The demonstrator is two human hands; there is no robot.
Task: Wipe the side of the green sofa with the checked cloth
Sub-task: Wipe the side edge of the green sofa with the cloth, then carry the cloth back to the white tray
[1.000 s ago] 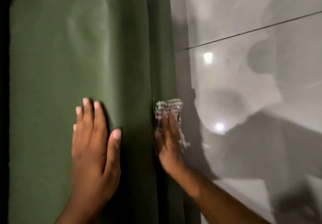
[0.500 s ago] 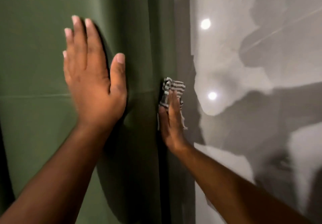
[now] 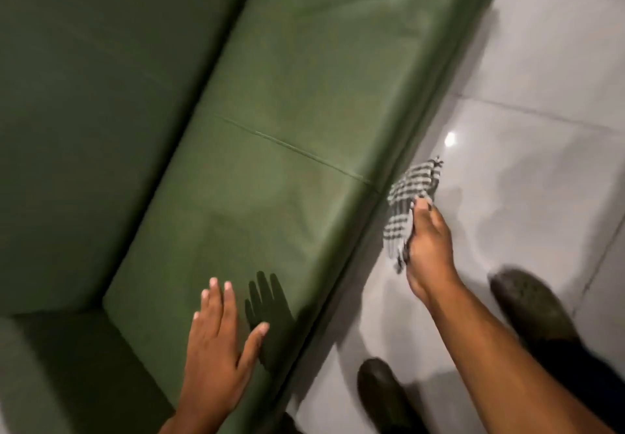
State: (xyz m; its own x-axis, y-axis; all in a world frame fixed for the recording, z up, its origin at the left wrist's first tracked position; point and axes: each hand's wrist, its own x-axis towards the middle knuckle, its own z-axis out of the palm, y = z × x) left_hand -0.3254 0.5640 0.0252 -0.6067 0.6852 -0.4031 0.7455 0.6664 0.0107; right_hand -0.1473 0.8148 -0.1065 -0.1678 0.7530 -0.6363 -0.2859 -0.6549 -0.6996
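glossy pale tiled floor (image 3: 527, 61), two dark shoes (image 3: 531, 308) on it

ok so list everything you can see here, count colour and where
sofa: one, green, fills the left and centre
checked cloth: one, dark and white, against the sofa's right edge
floor: pale glossy tiles, right side
shoes: two, dark, on the tiles at lower right
left hand: open and flat, over the sofa cushion at the bottom
right hand: gripping the checked cloth beside the sofa

Glossy pale floor tiles (image 3: 527, 61)
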